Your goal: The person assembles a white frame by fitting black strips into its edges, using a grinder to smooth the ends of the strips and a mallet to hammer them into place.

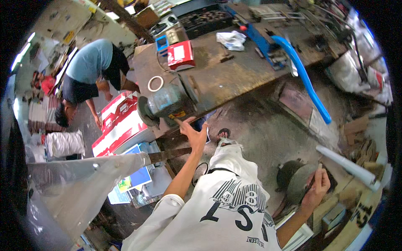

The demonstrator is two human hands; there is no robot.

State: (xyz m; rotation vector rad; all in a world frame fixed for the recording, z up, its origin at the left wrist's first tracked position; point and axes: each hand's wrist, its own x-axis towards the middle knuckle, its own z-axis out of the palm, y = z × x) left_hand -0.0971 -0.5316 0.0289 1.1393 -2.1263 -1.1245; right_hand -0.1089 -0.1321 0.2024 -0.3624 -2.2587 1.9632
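My left hand is stretched forward with its fingers spread, close under the grey bench grinder at the front edge of the worn wooden workbench. It holds nothing. My right hand is low at the right and grips a dark round metal piece by its edge. My white printed shirt fills the bottom of the view.
On the bench lie a roll of tape, a red box, a white rag and a blue vise. A blue hose curves down. Another person bends over at the left near red-and-white boxes.
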